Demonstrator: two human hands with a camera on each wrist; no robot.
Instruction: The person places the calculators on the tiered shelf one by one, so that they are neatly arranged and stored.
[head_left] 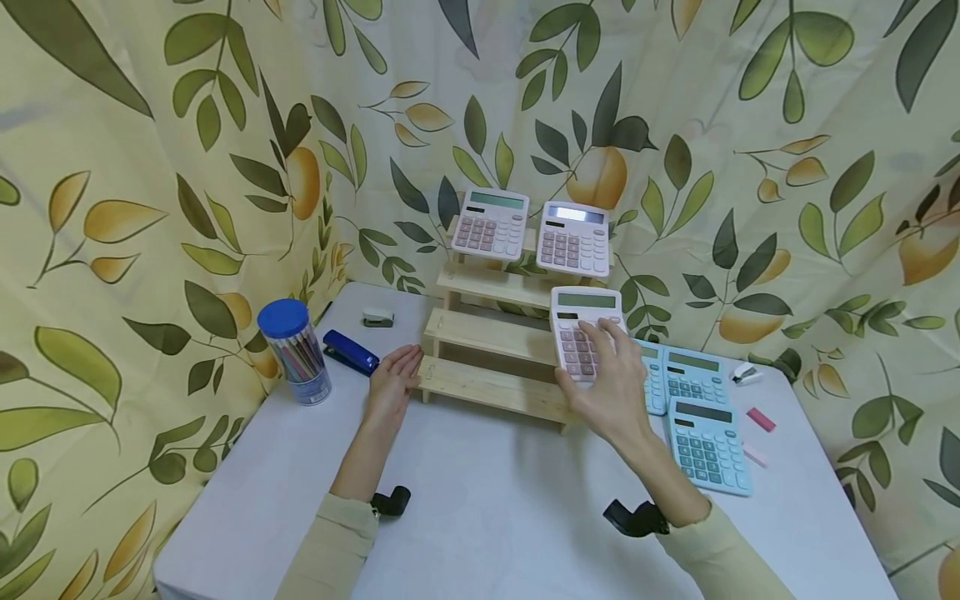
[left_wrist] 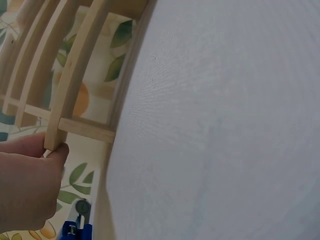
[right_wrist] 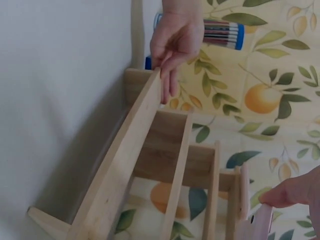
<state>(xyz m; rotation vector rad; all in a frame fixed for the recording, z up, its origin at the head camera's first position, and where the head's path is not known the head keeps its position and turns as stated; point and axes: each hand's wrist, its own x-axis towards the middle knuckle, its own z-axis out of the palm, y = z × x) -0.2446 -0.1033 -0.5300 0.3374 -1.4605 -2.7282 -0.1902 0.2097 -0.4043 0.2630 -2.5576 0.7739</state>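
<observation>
A stepped wooden stand [head_left: 487,387] stands on the table. My left hand [head_left: 393,379] is at its left end, and the left wrist view shows thumb and fingers pinching the end of a step board [left_wrist: 75,75]. With my right hand [head_left: 621,387] I grip a pale pink calculator [head_left: 576,354], held tilted over the stand's right side, keys and display facing me. In the right wrist view my thumb lies on the edge of this calculator [right_wrist: 254,227]. Two more pink calculators, one on the left [head_left: 490,223] and one on the right [head_left: 573,239], lean side by side on the top step.
Several blue calculators [head_left: 708,450] lie right of the stand, near a pink eraser-like block [head_left: 761,419] and a small white item [head_left: 746,373]. Leftward are a blue-lidded tub of pencils [head_left: 300,358], a blue stapler [head_left: 351,352] and a small white stapler-like item [head_left: 377,317]. Leaf-patterned curtains back the table.
</observation>
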